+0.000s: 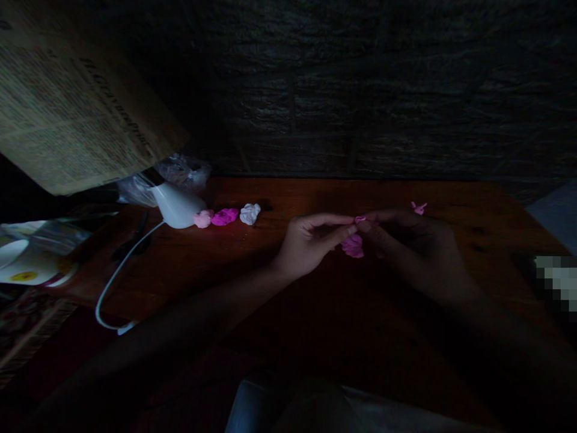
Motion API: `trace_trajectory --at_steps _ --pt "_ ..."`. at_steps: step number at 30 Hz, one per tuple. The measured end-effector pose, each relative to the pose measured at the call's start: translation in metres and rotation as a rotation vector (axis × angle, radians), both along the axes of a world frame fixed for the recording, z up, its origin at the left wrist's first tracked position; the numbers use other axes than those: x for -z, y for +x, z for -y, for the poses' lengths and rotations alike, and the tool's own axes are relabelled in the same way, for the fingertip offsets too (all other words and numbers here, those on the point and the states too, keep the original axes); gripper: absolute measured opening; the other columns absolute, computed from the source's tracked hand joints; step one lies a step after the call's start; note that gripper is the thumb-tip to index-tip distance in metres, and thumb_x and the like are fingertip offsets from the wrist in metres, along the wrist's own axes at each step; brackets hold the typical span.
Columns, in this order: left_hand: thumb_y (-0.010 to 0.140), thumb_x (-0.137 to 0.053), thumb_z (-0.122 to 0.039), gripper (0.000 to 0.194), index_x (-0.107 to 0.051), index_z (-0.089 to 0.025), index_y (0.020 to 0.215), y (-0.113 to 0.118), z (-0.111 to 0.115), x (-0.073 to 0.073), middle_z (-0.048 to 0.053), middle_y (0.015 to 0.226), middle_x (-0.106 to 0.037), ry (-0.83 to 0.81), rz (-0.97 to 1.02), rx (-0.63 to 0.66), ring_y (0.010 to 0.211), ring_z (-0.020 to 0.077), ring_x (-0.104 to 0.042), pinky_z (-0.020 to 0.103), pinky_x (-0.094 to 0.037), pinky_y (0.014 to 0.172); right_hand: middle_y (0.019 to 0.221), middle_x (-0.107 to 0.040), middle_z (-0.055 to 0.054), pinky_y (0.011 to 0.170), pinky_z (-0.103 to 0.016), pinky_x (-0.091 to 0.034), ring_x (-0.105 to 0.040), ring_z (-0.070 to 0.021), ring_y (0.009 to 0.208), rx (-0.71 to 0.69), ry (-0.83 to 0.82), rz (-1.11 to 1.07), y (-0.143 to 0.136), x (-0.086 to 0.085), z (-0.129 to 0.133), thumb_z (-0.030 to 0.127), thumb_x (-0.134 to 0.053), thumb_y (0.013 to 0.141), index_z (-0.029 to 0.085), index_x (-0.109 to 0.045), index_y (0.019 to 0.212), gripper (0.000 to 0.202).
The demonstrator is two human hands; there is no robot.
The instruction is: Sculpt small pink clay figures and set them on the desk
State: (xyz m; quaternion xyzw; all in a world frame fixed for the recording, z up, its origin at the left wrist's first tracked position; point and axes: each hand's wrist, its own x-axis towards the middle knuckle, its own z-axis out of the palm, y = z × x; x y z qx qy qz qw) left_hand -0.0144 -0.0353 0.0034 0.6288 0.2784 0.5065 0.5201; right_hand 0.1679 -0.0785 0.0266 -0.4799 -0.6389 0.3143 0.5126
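Note:
My left hand and my right hand meet at the fingertips over the wooden table. Between them they pinch a small pink piece. Just below the fingertips is a larger pink lump; whether it is joined to the small piece I cannot tell. Further left lie a light pink lump, a bright magenta lump and a white crumpled lump in a row. A small pink shape with thin points rests behind my right hand.
A white lamp base with a cable stands left on the table, under a newsprint-patterned shade. Clear plastic lies behind it. A white cup is at the far left. A dark wall rises behind.

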Motion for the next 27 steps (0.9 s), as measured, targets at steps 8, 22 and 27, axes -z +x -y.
trace_trajectory --at_steps 8,22,27 --pt "0.080 -0.083 -0.034 0.024 -0.081 -0.018 0.097 0.0019 -0.0013 -0.0004 0.006 0.093 -0.080 -0.129 -0.016 -0.016 0.072 0.0112 -0.069 0.021 -0.051 0.057 0.095 -0.079 -0.004 0.058 -0.028 -0.057 -0.071 -0.0181 0.077 -0.034 -0.070 -0.058 0.0010 -0.0001 -0.0028 0.051 -0.080 0.085 0.028 -0.083 0.095 0.025" --pt "0.081 -0.082 -0.038 0.023 -0.082 -0.020 0.096 0.0037 0.0001 -0.0031 0.005 0.086 -0.077 -0.199 0.009 0.013 0.073 0.0111 -0.066 0.022 -0.048 0.058 0.067 -0.068 0.001 0.051 -0.025 -0.042 -0.054 -0.0110 0.056 -0.036 -0.219 -0.231 -0.0042 -0.0042 -0.0048 0.050 -0.085 0.077 0.023 -0.080 0.083 0.028" --pt "0.079 -0.084 -0.041 0.026 -0.082 -0.020 0.094 0.0043 0.0005 -0.0033 0.004 0.083 -0.077 -0.189 0.016 0.004 0.069 0.0099 -0.064 0.022 -0.047 0.057 0.060 -0.057 0.005 0.049 -0.024 -0.033 -0.042 -0.0084 0.051 -0.079 -0.291 -0.354 -0.0051 0.0011 -0.0042 0.049 -0.084 0.079 0.022 -0.078 0.084 0.028"
